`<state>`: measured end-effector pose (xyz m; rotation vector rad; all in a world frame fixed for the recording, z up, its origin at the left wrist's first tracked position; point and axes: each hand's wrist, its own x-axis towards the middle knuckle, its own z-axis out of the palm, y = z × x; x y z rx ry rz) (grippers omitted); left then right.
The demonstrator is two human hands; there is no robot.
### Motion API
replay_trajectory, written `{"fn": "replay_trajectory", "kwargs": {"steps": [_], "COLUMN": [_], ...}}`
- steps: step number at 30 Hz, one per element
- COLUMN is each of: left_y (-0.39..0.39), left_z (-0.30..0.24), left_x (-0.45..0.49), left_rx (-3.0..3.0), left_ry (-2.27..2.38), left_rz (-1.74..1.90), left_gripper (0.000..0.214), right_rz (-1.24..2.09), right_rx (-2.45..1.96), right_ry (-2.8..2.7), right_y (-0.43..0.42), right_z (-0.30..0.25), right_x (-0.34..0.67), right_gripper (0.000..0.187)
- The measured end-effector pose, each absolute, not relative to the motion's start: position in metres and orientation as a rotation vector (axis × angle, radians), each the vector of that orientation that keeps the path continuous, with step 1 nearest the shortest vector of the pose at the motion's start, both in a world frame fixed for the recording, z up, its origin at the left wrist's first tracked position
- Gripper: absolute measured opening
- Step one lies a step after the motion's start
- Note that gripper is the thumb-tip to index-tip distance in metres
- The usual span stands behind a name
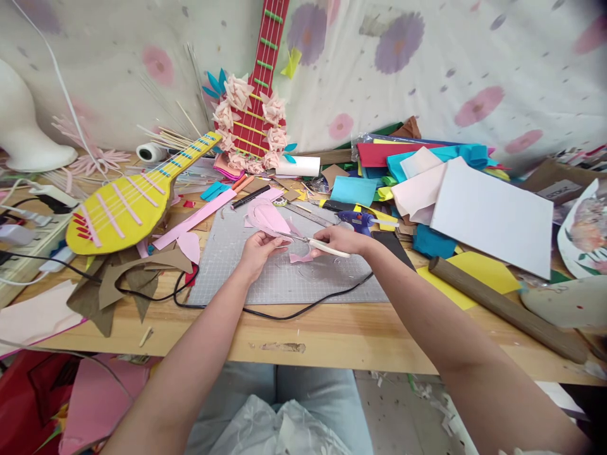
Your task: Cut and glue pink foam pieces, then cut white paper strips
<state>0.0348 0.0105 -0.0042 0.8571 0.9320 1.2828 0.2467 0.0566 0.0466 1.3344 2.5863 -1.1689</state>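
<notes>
Pink sheet [269, 216]: it is in front of the person, over the middle of the cutting mat, just beyond the left fingertips; the colour is soft pink, the surface plain and matte.
Its outline: the far left side is rounded, with a paler curved band along this border; the inner part looks flatter and a little deeper in pink.
Pink strip [301, 257]: narrow and bent, below the scissors; whether it is joined to the sheet, I cannot tell.
Left hand [260, 254]: thumb and fingers are closed in a pinch on the near edge of the sheet.
Right hand [336, 240]: the fingers are wrapped around the handles of the scissors.
Scissors [331, 248]: pale handles, metal blades pointing left to the left fingertips; how wide the blades stand, I cannot tell.
Cutting mat [284, 285]: grey, with a fine grid, lying on the wooden table [332, 344].
Glue gun [355, 220]: blue, just beyond the right hand.
Yellow instrument model [118, 212]: at the left, with pink strips across its body.
Red instrument model [251, 129]: standing behind, with pale pink flowers around it.
</notes>
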Motion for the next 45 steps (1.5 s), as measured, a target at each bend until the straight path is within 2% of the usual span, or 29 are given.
{"fn": "replay_trajectory", "kwargs": {"steps": [17, 23, 29, 45], "left_y": [0.012, 0.013, 0.018, 0.022], "left_z": [-0.009, -0.004, -0.004, -0.005], "left_x": [0.034, 0.032, 0.025, 0.029], "left_rx": [0.837, 0.844, 0.833, 0.765], "left_ry": [0.969, 0.941, 1.019, 1.095], "left_rz": [1.27, 1.247, 1.376, 1.423], "left_gripper": [0.021, 0.023, 0.022, 0.022], "right_rz": [-1.268, -1.332, -1.328, -1.502], "right_rx": [1.297, 1.322, 1.381, 1.244], "right_ry": [2.558, 2.518, 2.487, 2.469], "right_y": [0.056, 0.056, 0.054, 0.061], "right_z": [0.046, 0.043, 0.04, 0.031], "right_x": [0.24, 0.242, 0.244, 0.241], "right_gripper": [0.049, 0.049, 0.05, 0.05]}}
